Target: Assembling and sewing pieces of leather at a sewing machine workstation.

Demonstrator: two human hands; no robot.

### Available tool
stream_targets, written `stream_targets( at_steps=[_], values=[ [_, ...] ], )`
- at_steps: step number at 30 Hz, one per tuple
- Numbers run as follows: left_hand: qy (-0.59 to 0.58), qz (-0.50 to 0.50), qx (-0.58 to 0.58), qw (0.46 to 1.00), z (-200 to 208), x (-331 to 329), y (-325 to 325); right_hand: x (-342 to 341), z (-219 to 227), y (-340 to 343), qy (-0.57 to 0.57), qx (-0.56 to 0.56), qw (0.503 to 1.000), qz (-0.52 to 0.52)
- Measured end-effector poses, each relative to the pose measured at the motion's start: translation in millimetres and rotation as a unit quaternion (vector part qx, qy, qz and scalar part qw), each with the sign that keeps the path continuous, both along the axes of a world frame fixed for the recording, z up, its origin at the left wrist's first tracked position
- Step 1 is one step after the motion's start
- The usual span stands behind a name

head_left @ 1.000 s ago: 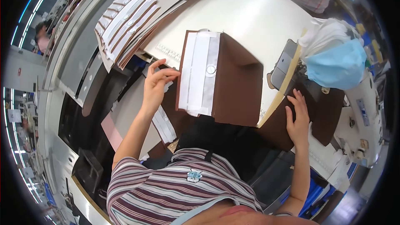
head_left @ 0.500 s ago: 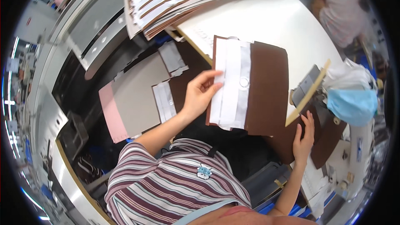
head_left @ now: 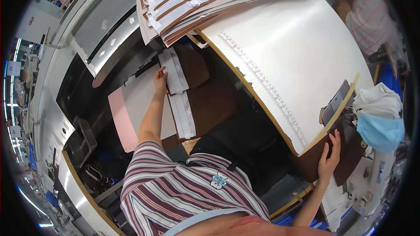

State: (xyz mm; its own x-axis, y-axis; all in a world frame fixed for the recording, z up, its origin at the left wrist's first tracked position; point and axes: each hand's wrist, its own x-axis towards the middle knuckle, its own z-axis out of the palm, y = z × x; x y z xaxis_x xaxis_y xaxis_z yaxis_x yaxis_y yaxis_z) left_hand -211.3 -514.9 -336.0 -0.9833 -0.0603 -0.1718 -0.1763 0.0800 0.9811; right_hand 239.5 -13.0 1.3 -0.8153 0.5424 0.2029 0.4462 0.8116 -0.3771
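Note:
My left hand (head_left: 161, 79) is at the left edge of a brown panel (head_left: 194, 66) with a white strip along it, its fingers curled at that edge. This panel lies low to the left, over grey sheets (head_left: 144, 81) with a pink end (head_left: 120, 120). Just below it is a second white strip (head_left: 183, 116) with a round mark, on another brown panel. My right hand (head_left: 330, 157) rests with fingers spread on brown material (head_left: 313, 161) at the right, beside the machine's grey plate (head_left: 336, 102) and a yellow strip.
A white table (head_left: 280, 57) with a printed ruler scale along its edge holds a stack of strip-edged pieces (head_left: 188, 0) at the back. A blue mask (head_left: 380, 131) and white cloth (head_left: 378, 100) hang by the machine. Another person (head_left: 372, 22) sits at the far right.
My left hand has carried the brown panel from over the table's front edge leftward and down onto the pile. My right hand stays by the machine. The whole view has shifted slightly.

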Motion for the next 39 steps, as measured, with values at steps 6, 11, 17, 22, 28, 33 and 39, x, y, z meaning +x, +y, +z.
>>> stream_targets(
  at_steps=[6,11,17,22,28,33,39],
  values=[
    [0.041,0.072,-0.195,0.977,-19,3,50,7,-2,-1,-0.015,0.016,1.0,-0.021],
    [0.075,0.075,-0.278,0.955,-22,-6,44,4,0,-1,-0.011,0.015,1.0,-0.019],
    [0.229,0.332,-0.45,0.796,26,-3,45,0,8,-1,0.002,0.005,1.0,-0.012],
    [0.545,0.279,-0.096,0.785,303,31,147,0,5,-3,-0.002,-0.013,1.0,-0.011],
    [0.511,-0.095,-0.437,0.734,400,-79,213,3,6,-4,0.01,-0.021,1.0,0.017],
    [0.303,-0.197,-0.534,0.765,376,-99,197,7,5,-6,0.014,-0.024,1.0,0.013],
    [0.363,-0.247,-0.617,0.654,404,-86,190,4,5,-1,0.02,-0.018,0.999,0.016]
  ],
)
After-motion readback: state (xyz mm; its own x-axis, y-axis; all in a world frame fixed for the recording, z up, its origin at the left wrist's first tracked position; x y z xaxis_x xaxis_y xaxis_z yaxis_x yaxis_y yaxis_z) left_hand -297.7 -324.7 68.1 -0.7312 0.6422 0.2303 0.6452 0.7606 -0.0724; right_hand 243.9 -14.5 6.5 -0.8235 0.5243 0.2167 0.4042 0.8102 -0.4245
